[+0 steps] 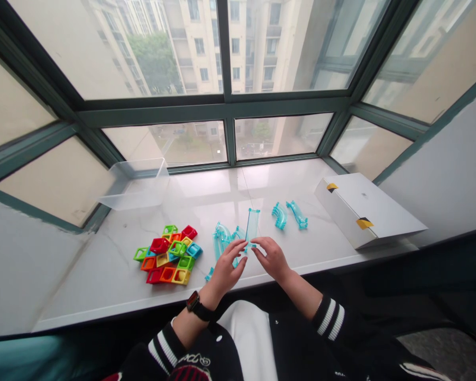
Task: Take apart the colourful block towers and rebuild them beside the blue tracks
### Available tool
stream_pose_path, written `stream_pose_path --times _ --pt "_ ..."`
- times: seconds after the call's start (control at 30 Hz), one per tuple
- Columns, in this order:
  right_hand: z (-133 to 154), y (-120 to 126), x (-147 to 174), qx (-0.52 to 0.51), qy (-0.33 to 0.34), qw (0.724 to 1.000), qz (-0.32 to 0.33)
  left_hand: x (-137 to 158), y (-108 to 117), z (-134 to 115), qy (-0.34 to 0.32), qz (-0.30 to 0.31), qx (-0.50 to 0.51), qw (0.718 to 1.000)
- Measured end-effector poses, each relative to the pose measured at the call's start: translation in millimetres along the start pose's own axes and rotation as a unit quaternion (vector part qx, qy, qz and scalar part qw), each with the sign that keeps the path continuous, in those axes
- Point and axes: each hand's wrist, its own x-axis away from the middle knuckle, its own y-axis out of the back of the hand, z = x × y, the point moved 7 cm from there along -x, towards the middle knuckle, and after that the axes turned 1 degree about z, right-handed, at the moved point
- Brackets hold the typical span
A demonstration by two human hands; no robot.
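Clear blue track (pixel 253 222) held at its near end by fingertips of left hand (pixel 227 266) and right hand (pixel 274 259), long axis running forward from the hands, toward window (pixel 281 136).

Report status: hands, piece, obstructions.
Left hand and right hand at near end of translucent blue piece. Other blue pieces beside left hand. Nothing visibly blocking.

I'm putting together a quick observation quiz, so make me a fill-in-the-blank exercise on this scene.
1. The black watch is on the person's ____ wrist.
2. The left hand and the right hand are at the ____ (near or far) end of the blue strip.
3. Between the right hand and the white box lie ____ translucent blue pieces.

Missing words: left; near; two.
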Motion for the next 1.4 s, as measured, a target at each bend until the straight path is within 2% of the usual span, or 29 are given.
stream_pose_path --times 0.17,0.3,0.5,0.83,1.07,1.27,1.4 --pt "-17.0 5.3 5.7 0.014 -0.014 1.000 0.000 3.5 -13.8 3.0 0.023 0.054 0.004 0.998" --pt "-25.4 6.9 8.7 0.021 -0.022 0.999 0.016 5.4 -21.4 5.8 0.042 0.075 0.011 0.996" --pt "-41.3 5.5 14.2 0.031 -0.037 0.999 0.022 6.7 -24.0 10.6 0.061 0.057 0.037 0.996" --pt "-114.2 -2.7 26.5 0.101 -0.098 0.990 0.031 6.4 -27.9 33.0 0.143 0.036 0.067 0.987" --pt "-138.1 -14.0 26.4 0.140 -0.098 0.985 0.027 -5.3 -57.3 53.0 0.198 0.074 0.081 0.974" --pt "-141.7 -19.2 26.7 0.157 -0.097 0.982 0.032 -23.3 -85.5 66.0 0.215 0.089 0.077 0.969" --pt "-138.2 -14.0 27.4 0.155 -0.104 0.982 -0.001 -29.7 -98.1 71.1 0.227 0.086 0.081 0.967"
